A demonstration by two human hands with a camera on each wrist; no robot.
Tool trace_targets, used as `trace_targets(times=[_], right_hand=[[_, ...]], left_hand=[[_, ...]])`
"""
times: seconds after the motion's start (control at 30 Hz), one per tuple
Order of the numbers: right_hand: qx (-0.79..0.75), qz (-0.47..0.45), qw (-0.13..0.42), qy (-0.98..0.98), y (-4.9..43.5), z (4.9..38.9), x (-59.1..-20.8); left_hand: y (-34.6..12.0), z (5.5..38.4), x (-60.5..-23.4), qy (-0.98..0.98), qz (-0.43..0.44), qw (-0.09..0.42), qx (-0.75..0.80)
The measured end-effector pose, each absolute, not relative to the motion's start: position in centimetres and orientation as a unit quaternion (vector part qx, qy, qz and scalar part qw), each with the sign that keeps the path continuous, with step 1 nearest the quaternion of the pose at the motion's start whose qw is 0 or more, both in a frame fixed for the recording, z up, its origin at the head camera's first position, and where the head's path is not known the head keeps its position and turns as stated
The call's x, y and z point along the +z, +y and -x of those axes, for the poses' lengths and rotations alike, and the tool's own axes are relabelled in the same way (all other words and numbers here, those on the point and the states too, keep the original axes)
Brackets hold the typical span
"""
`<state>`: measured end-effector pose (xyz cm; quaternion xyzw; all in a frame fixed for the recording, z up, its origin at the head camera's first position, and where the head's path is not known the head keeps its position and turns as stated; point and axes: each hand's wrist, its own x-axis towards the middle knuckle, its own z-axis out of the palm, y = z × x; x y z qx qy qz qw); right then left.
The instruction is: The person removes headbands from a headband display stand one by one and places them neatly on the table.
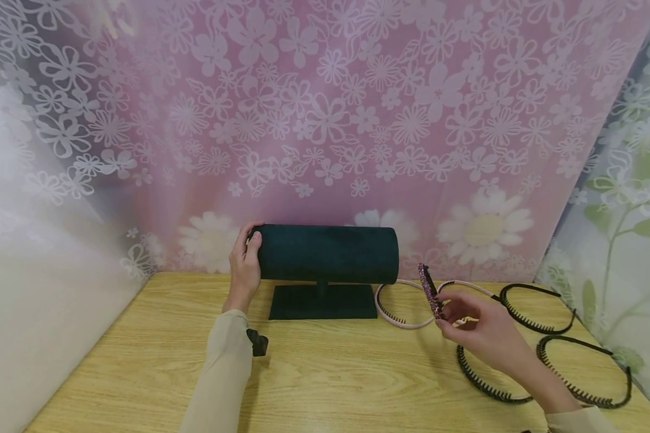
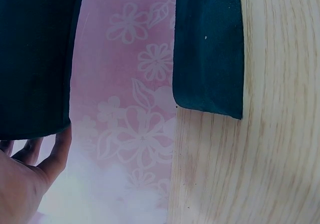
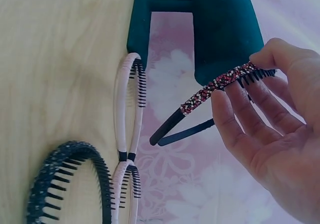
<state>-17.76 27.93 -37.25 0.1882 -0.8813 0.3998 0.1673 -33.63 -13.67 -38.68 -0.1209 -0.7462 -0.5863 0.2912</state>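
A dark green, velvet-like headband display stand (image 1: pixel 327 252), a horizontal roll on a flat base, is upright near the back of the table. My left hand (image 1: pixel 245 264) grips the left end of the roll, its thumb across the front. Fingers (image 2: pixel 59 151) touch the roll's edge in the left wrist view. To the right of the roll, my right hand (image 1: pixel 487 331) pinches a glittery headband (image 3: pixel 220 84) between thumb and fingers, held up in the air. This headband has pink, red and silver sparkle on top, dark comb teeth inside and black ends.
A pink headband (image 1: pixel 406 326) lies beside the stand's base, with a second pink headband (image 1: pixel 471 284) behind my right hand. Several black toothed headbands (image 1: pixel 585 397) lie at the right of the wooden table (image 1: pixel 325 379). A floral pink curtain (image 1: pixel 330 90) hangs behind.
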Motion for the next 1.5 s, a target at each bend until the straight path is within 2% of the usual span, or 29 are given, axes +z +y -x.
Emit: trace_targets(times=[0.43,0.67,1.23,1.5], right_hand=[[0.364,-0.267,0.179,-0.874,27.2,16.6,-38.9],[0.361,-0.314,0.156,-0.864,26.4,16.6,-39.6],[0.338,-0.373,0.056,-0.862,24.4,16.7,-41.3],[0.322,-0.345,-0.010,-0.882,23.6,16.9,-41.5]], left_hand=[[-13.7,33.6,-38.8,-0.746,0.120,0.292,-0.586],[-13.7,33.7,-38.8,-0.743,0.123,0.293,-0.589],[-13.7,33.8,-38.8,-0.744,0.125,0.296,-0.586],[-13.7,33.7,-38.7,-0.745,0.121,0.297,-0.585]])
